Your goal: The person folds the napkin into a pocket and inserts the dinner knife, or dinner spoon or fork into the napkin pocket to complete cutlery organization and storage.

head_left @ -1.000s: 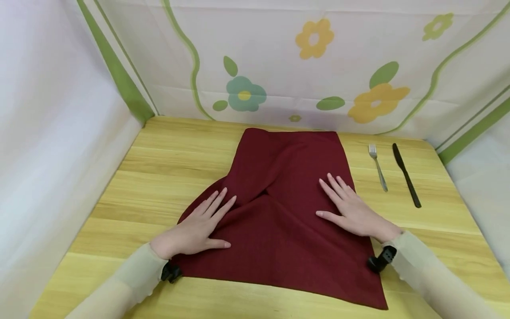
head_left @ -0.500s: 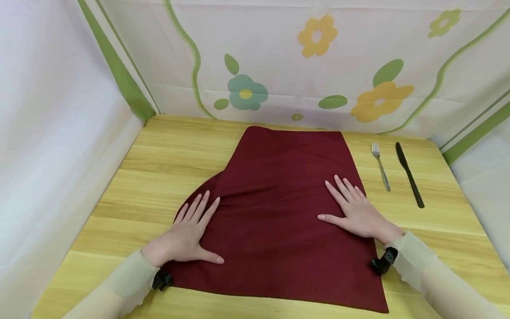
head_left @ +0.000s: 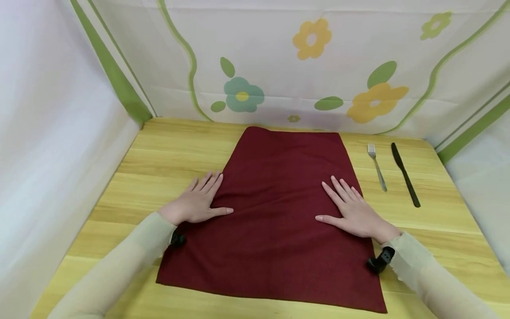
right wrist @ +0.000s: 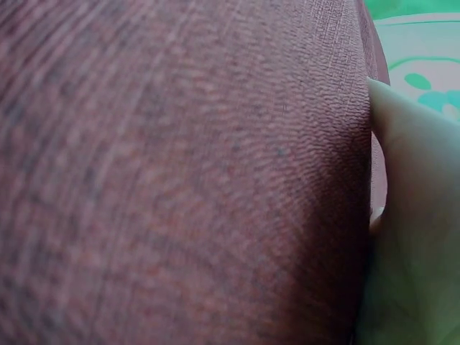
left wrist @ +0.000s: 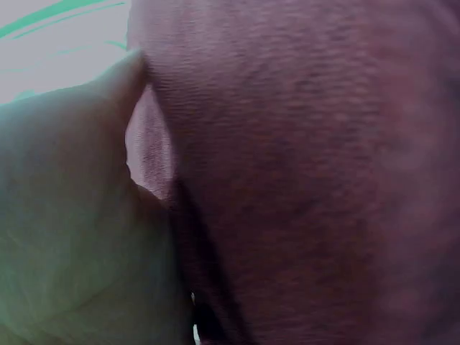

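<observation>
Maroon cloth (head_left: 275, 248) is lying spread over the middle of the bench (head_left: 179, 150), narrowing toward the far side in our view, and we seem to be smoothing it flat. Our left hand (head_left: 197, 206) is resting across its left edge, fingers straight and apart, the thumb lying over the cloth and the other fingers reaching along the border. Our right hand (head_left: 352, 212) is lying palm down just inside the right edge, fingers fanned apart, gripping nothing.

Shallow ripples are running across the centre between our hands, so we are best holding the right side firm while drawing the left palm lightly outward; pressing too hard could be dragging the whole cloth askew. The far-left corner is looking rounded, and we cannot tell whether it is tucked under, so it is deserving a check.

To the right of the cloth, well apart from the left hand, a fork (head_left: 376, 167) and a black knife (head_left: 405, 175) are lying side by side, the fork nearer the edge; neither is blocking us. A flowered curtain (head_left: 275, 26) is hanging behind the far edge, leaving little room there. Our wrist cameras (head_left: 380, 260) could be snagging the fabric.
</observation>
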`<state>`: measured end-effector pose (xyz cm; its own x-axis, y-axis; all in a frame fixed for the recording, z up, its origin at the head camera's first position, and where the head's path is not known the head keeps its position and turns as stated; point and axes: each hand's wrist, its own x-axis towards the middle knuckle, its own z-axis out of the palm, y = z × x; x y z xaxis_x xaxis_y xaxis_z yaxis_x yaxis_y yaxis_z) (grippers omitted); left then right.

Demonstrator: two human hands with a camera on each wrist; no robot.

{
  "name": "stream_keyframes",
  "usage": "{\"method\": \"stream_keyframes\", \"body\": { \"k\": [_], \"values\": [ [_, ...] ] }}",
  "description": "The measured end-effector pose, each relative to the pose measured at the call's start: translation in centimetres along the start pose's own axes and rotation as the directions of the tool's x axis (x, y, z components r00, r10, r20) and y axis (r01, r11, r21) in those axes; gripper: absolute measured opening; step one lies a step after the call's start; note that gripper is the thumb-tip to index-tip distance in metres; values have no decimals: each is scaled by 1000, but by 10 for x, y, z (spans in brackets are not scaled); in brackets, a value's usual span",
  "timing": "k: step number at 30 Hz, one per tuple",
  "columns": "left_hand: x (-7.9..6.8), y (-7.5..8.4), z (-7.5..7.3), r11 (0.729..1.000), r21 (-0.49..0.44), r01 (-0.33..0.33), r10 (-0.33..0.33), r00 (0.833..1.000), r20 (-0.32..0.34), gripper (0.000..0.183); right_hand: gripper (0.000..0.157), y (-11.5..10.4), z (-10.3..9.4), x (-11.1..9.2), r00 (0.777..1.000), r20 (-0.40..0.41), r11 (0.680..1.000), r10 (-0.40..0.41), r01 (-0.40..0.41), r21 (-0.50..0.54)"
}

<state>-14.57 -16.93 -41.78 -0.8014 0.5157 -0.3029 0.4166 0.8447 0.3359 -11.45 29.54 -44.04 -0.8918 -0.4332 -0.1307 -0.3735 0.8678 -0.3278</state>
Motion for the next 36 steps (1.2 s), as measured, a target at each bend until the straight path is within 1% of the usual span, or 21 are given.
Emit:
{"method": "stream_keyframes", "body": {
  "k": [1, 5, 7, 10, 13, 17, 19, 21, 22, 23, 24, 26, 27, 28, 29, 30, 31, 33, 36],
  "values": [
    [1, -1, 2, 1000, 2, 13, -13, 1000, 10, 114, 98, 0, 0, 0, 1000, -1, 1000, -3, 3, -1],
    [-1, -9, 10, 998, 19, 57, -57, 998, -8, 120, 98, -2, 0, 1, 1000, -9, 1000, -4, 4, -3],
    [-3, -14, 15, 996, 49, 80, -79, 997, -20, 120, 98, -2, 0, 0, 1000, -8, 1000, -2, 2, -3],
    [-10, -18, 16, 992, 72, 104, -102, 994, -29, 120, 98, -2, -1, 0, 1000, -7, 1000, -1, 1, 1],
    [-22, -18, 11, 986, 92, 136, -133, 990, -37, 122, 98, -3, -2, -1, 1000, -7, 1000, -4, 4, 9],
    [-40, -15, 0, 977, 110, 183, -177, 982, -60, 124, 97, -3, -5, -3, 1000, -2, 1000, 7, -7, 15],
    [-44, -15, -4, 976, 110, 190, -181, 980, -81, 123, 97, -3, -6, -4, 1000, 1, 1000, 10, -10, 17],
    [-43, -14, -10, 976, 117, 185, -172, 978, -114, 117, 97, -3, -7, -5, 1000, 9, 1000, 12, -12, 18],
    [-40, -14, -13, 978, 114, 172, -154, 976, -151, 110, 97, -3, -8, -5, 1000, 8, 1000, 12, -13, 22],
    [-35, -13, -18, 983, 98, 155, -133, 971, -197, 99, 97, -3, -8, -5, 1000, 13, 1000, 12, -12, 24],
    [-27, -14, -22, 988, 71, 137, -116, 961, -253, 85, 97, -3, -8, -4, 1000, 14, 1000, 10, -11, 26],
    [-8, -14, -33, 995, -10, 104, -101, 929, -356, 54, 97, -2, -8, -5, 1000, 14, 999, 10, -11, 31],
    [3, -16, -38, 995, -61, 80, -98, 908, -408, 41, 97, -1, -8, -5, 1000, 13, 999, 8, -8, 35],
    [15, -18, -43, 991, -120, 59, -107, 888, -448, 34, 97, 0, -8, -5, 1000, 13, 999, 7, -8, 38],
    [27, -20, -47, 983, -182, 39, -122, 874, -471, 31, 97, 0, -8, -5, 1000, 11, 999, 6, -6, 43],
    [38, -22, -51, 973, -228, 33, -142, 866, -480, 31, 97, 1, -8, -5, 1000, 9, 999, 6, -6, 47],
    [50, -25, -53, 965, -260, 33, -158, 864, -479, 31, 97, 1, -8, -6, 1000, 8, 999, 6, -7, 52],
    [69, -28, -56, 953, -297, 53, -189, 871, -453, 29, 97, 1, -8, -6, 1000, 8, 998, 4, -5, 66],
    [90, -29, -56, 940, -327, 100, -226, 899, -376, 30, 96, 1, -8, -6, 1000, 12, 997, -3, 2, 78]
  ]
}}
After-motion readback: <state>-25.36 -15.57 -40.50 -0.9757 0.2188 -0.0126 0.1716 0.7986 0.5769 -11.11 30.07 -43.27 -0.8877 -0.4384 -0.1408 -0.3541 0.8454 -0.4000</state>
